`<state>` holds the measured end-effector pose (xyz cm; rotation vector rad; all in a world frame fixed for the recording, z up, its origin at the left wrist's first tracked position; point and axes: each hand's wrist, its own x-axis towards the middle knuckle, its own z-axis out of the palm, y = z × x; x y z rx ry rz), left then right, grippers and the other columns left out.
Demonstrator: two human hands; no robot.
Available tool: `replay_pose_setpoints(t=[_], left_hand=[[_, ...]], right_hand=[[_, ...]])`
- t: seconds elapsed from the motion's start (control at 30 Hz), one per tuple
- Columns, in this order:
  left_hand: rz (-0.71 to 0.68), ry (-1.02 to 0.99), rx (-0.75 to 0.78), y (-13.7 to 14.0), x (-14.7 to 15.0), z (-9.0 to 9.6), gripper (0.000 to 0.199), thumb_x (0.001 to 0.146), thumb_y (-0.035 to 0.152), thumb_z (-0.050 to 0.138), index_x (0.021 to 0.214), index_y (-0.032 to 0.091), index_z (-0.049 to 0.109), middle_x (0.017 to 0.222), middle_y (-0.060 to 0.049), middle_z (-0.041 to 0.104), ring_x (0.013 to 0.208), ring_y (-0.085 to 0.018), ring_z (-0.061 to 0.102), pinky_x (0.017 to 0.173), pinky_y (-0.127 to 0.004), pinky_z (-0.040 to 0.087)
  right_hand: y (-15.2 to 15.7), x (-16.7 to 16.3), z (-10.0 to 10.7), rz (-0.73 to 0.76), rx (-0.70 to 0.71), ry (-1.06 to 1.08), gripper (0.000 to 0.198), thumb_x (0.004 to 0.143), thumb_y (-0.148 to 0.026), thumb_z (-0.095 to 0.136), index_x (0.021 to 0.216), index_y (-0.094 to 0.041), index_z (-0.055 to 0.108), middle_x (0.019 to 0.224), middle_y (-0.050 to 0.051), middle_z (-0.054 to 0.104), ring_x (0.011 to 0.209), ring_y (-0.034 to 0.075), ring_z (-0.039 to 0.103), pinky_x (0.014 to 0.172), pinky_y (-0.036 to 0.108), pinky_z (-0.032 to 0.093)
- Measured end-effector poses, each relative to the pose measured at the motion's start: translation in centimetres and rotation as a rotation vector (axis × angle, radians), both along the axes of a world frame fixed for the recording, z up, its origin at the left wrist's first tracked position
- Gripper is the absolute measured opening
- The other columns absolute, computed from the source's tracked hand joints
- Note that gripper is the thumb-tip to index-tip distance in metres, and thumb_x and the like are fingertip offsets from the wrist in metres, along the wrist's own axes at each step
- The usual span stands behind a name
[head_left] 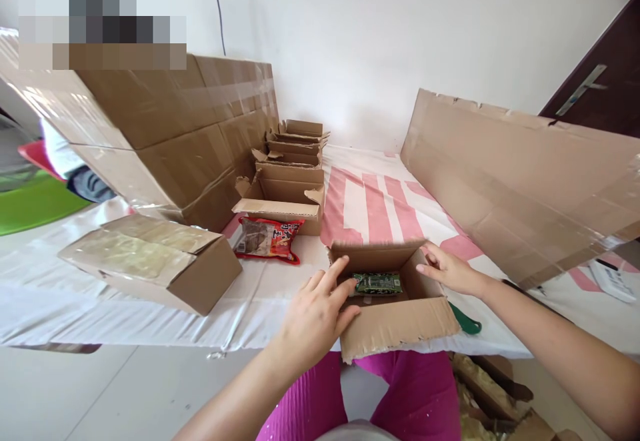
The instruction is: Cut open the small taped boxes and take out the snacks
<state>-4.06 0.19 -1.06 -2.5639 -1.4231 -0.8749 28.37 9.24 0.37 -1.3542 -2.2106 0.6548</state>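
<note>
A small open cardboard box stands at the table's front edge, its near flap folded outward. Inside lies a green printed packet. My left hand rests over the box's left wall, fingers spread and tips reaching inside near the packet's left end; whether they touch it I cannot tell. At the back right corner, my right hand grips the rim, thumb on the inner side and other fingers partly hidden. Left of the box lies a red packet with a clear window showing dark contents.
Several open cardboard boxes line up behind the red packet. A taped box sits at left, beside a tall stack of cartons. A cardboard panel stands at right. A green handled item pokes out beside the box.
</note>
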Motion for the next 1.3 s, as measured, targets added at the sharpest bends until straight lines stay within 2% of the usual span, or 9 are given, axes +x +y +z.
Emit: replay_pose_setpoints(t=[0.1,0.2,0.3,0.4,0.57,0.8,1.03,1.17,1.3], left_hand=[[0.113,-0.061,-0.083,-0.3,-0.4,-0.8,0.05,0.085,0.051,0.06,0.124,0.02,0.054,0.15,-0.02,0.036,0.113,-0.035,0.062,0.082,-0.046,0.057],[0.112,-0.088,-0.171,-0.4,-0.8,-1.6,0.052,0.085,0.054,0.059,0.124,0.021,0.05,0.151,-0.02,0.037,0.114,-0.035,0.063,0.081,-0.046,0.057],[0.074,-0.09,-0.178,-0.2,-0.9,-2.0,0.051,0.088,0.052,0.056,0.128,0.021,0.047,0.147,-0.02,0.044,0.121,-0.035,0.058,0.088,-0.048,0.056],[0.089,-0.063,-0.135,0.1,-0.9,-2.2,0.053,0.088,0.056,0.054,0.127,0.02,0.049,0.143,-0.019,0.048,0.129,-0.036,0.051,0.098,-0.053,0.049],[0.087,-0.048,-0.07,0.2,-0.7,-1.9,0.048,0.089,0.055,0.053,0.12,0.018,0.052,0.154,-0.021,0.031,0.135,-0.036,0.045,0.101,-0.051,0.047],[0.009,-0.038,-0.073,0.9,-0.8,-2.2,0.049,0.092,0.051,0.05,0.127,0.018,0.046,0.149,-0.02,0.042,0.13,-0.031,0.052,0.101,-0.047,0.048],[0.013,-0.012,-0.076,1.0,-0.8,-2.5,0.05,0.093,0.051,0.047,0.129,0.017,0.044,0.15,-0.02,0.041,0.133,-0.03,0.048,0.101,-0.046,0.048],[0.016,-0.027,-0.111,1.0,-0.8,-2.5,0.05,0.094,0.051,0.046,0.131,0.018,0.043,0.152,-0.02,0.037,0.136,-0.03,0.044,0.104,-0.047,0.046],[-0.011,-0.107,-0.176,0.9,-1.0,-3.0,0.064,0.09,0.057,0.05,0.14,0.02,0.035,0.155,-0.02,0.032,0.139,-0.033,0.04,0.106,-0.05,0.044]], right_hand=[[-1.5,0.9,-0.3,0.083,-0.026,-0.037,0.045,0.093,-0.044,0.048,0.133,-0.024,0.054,0.111,0.009,0.07,0.102,0.023,0.065,0.086,0.04,0.053],[-2.7,1.4,-0.5,0.115,-0.036,0.014,0.043,0.096,-0.043,0.043,0.133,-0.026,0.057,0.128,0.009,0.064,0.12,0.023,0.057,0.103,0.043,0.045],[-3.1,1.5,-0.8,0.1,-0.021,0.024,0.042,0.097,-0.041,0.044,0.134,-0.027,0.056,0.123,0.008,0.066,0.113,0.022,0.06,0.101,0.042,0.046],[-3.0,1.6,-1.0,0.091,0.028,-0.027,0.041,0.097,-0.038,0.044,0.135,-0.028,0.056,0.107,0.007,0.069,0.096,0.02,0.063,0.089,0.038,0.051],[-2.8,1.4,-0.6,0.093,0.175,-0.162,0.04,0.097,-0.035,0.042,0.134,-0.03,0.057,0.077,0.002,0.058,0.068,0.016,0.056,0.069,0.032,0.051],[-3.2,0.6,-0.1,0.041,0.345,-0.254,0.036,0.096,-0.034,0.045,0.126,-0.026,0.064,0.082,0.004,0.06,0.069,0.016,0.058,0.067,0.031,0.05],[-3.4,0.2,-0.1,-0.021,0.604,-0.377,0.024,0.093,-0.035,0.054,0.085,-0.02,0.072,0.074,0.005,0.063,0.07,0.018,0.06,0.065,0.031,0.047],[-3.7,0.4,-0.7,-0.047,0.535,-0.324,0.022,0.094,-0.036,0.053,0.09,-0.021,0.069,0.08,0.004,0.069,0.071,0.017,0.064,0.066,0.03,0.047],[-4.1,0.6,-1.8,-0.118,0.25,-0.162,0.025,0.096,-0.042,0.046,0.106,-0.023,0.059,0.081,0.002,0.069,0.066,0.017,0.063,0.062,0.03,0.048]])
